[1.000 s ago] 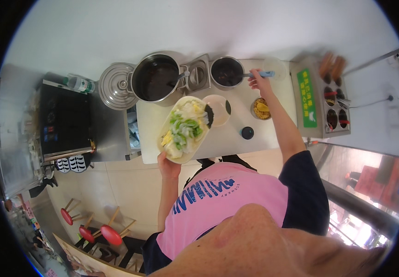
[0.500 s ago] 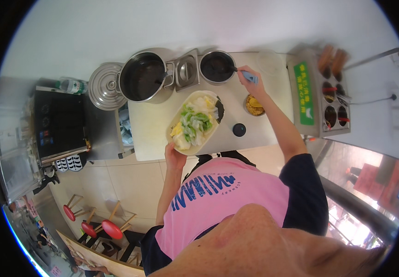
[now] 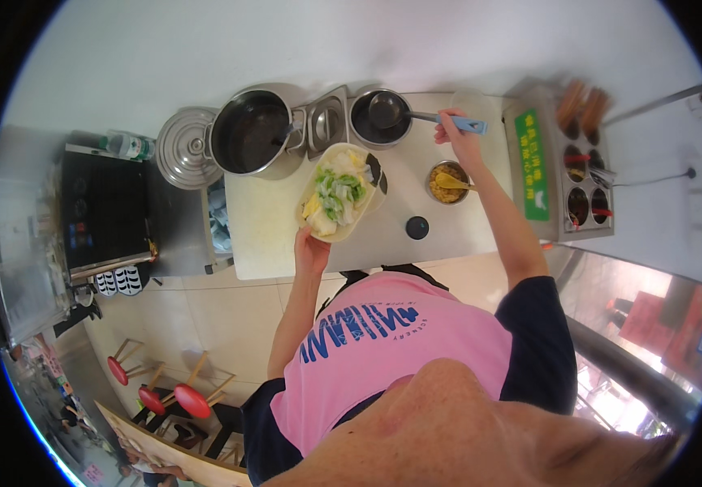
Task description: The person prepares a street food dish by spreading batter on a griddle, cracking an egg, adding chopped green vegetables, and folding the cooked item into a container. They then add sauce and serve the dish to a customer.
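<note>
My left hand (image 3: 312, 250) grips the near end of an oval, cream-coloured bowl (image 3: 333, 237). Chopped green and white vegetables (image 3: 339, 195) fill it, with yellow pieces and a dark sheet at the far right end. My right hand (image 3: 459, 135) is closed around the light-blue handle of a dark ladle (image 3: 386, 109). The ladle's head is over a round metal pot (image 3: 403, 134) of dark liquid, beyond the bowl. A small metal bowl (image 3: 431, 193) of brown crumbly food with a yellow spoon (image 3: 456, 183) stands below my right hand.
A tall steel pot (image 3: 274, 166) holding dark liquid stands left, its lid (image 3: 180, 154) beside it. A lidded metal container (image 3: 328, 122) sits between the pots. A round black object (image 3: 417, 228) lies near the counter's front edge. At right is a utensil holder (image 3: 558, 187).
My right hand has moved slightly right, and the ladle's head has come up out of the dark liquid. The oval bowl has shifted a little away from me and appears more tilted.
</note>
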Demonstrator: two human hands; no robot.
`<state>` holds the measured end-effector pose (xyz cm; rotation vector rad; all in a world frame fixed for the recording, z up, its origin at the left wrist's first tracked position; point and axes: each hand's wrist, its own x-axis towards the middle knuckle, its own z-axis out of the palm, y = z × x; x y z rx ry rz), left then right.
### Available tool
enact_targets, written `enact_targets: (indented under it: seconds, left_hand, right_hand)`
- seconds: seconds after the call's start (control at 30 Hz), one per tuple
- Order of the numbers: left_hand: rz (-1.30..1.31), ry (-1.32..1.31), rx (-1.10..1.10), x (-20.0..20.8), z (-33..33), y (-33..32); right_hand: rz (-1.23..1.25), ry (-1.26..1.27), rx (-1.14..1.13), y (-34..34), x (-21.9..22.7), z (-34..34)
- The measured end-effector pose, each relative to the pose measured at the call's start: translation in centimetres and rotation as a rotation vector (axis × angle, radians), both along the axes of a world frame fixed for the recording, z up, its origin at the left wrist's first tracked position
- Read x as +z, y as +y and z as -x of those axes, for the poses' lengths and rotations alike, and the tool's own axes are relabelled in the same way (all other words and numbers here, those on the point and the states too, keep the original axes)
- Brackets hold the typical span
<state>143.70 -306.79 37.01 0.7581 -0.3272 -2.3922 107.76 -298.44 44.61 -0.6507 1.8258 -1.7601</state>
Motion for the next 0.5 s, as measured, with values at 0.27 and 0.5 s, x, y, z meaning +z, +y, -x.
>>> enact_targets:
  seconds: [0.27, 0.5]
  left_hand:
    - [0.016, 0.098, 0.016, -4.4, 2.5, -1.3]
    - [-0.016, 0.209, 0.028, -2.5, 5.4, -2.0]
  right_hand:
    - [0.11, -0.105, -0.018, 3.8, 6.7, -4.3]
    - [0.098, -0.066, 0.091, 6.2, 11.0, -10.1]
